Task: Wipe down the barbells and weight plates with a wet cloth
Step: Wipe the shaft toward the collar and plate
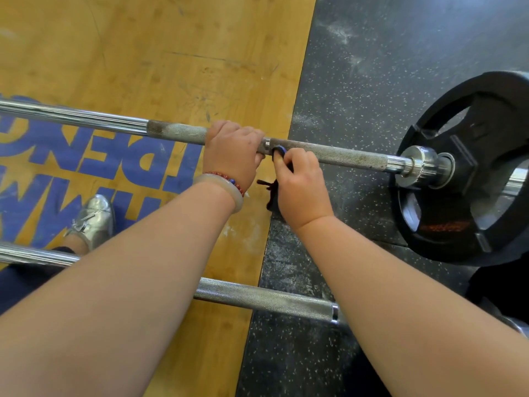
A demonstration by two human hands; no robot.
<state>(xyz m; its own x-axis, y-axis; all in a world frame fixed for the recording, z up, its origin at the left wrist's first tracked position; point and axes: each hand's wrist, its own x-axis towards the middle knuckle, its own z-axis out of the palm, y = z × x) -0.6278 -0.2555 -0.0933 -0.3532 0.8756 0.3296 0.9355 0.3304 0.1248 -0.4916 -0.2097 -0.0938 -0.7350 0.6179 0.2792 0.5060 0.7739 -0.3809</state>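
Gripping the heavy, stiff knurled steel barbell (pixel 343 156) with the left hand (pixel 233 151), pinching the limp dark cloth (pixel 272 199) in the right hand (pixel 302 189) fingers (pixel 287 164).

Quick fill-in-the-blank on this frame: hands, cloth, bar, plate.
The right hand presses a dark ____ against the far barbell.
The bracelets sit on the ____ wrist.
The black weight plate is loaded on the ____ barbell.
Missing: cloth; left; far.
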